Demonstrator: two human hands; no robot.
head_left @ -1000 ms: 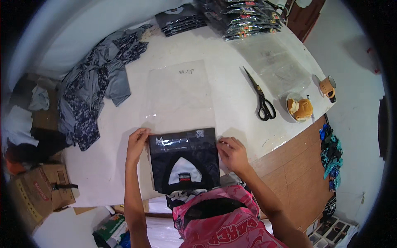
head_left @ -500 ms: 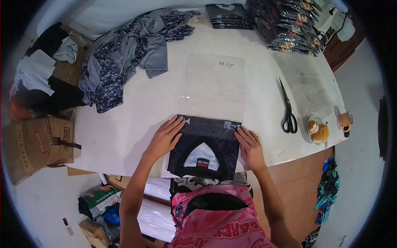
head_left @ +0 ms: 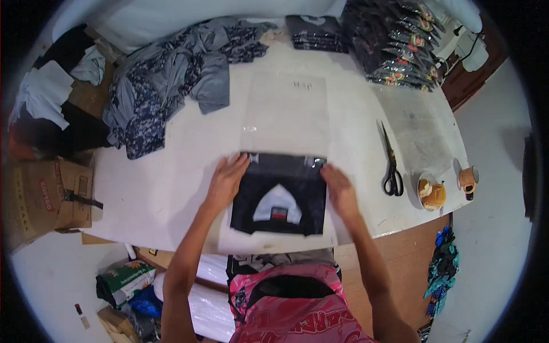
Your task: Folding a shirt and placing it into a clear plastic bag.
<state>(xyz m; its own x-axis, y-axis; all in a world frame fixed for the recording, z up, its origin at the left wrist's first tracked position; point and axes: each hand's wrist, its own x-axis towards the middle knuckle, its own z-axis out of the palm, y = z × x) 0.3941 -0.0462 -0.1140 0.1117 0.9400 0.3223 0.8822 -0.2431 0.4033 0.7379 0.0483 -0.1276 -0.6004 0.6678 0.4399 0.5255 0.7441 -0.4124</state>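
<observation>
white tabletop (head_left: 171, 188) fills the middle of our view, its near edge curving just above our pink printed top (head_left: 297, 311). closest to us on it lies a folded black garment (head_left: 280, 194) with a white patch on its chest, sitting inside a clear plastic bag (head_left: 286, 114) whose empty length stretches away from us across the table. our left hand (head_left: 226, 180) lies flat on the garment's left edge, fingers together and pointing toward the far corner, palm down and gripping nothing. our right hand (head_left: 338, 188) presses flat along the right edge in the same way, fingers extended and close together.

to the right, well apart from the hands, black-handled scissors (head_left: 390, 160) lie closed on the table, with a roll of tape (head_left: 433, 194) and a small brown tape dispenser (head_left: 469, 180) near the table's corner. another clear bag (head_left: 420, 131) lies flat beyond the scissors.

farther off on the left, a heap of grey and dark patterned clothes (head_left: 171, 86) sprawls over the table's far side. at the far right, a stack of bagged black garments (head_left: 400, 46) lies fanned out, with a smaller dark pile (head_left: 317, 31) beside it.

off the table on the left, a cardboard box (head_left: 46, 197) stands on the floor, and white and dark cloths (head_left: 46, 97) are piled behind it.
</observation>
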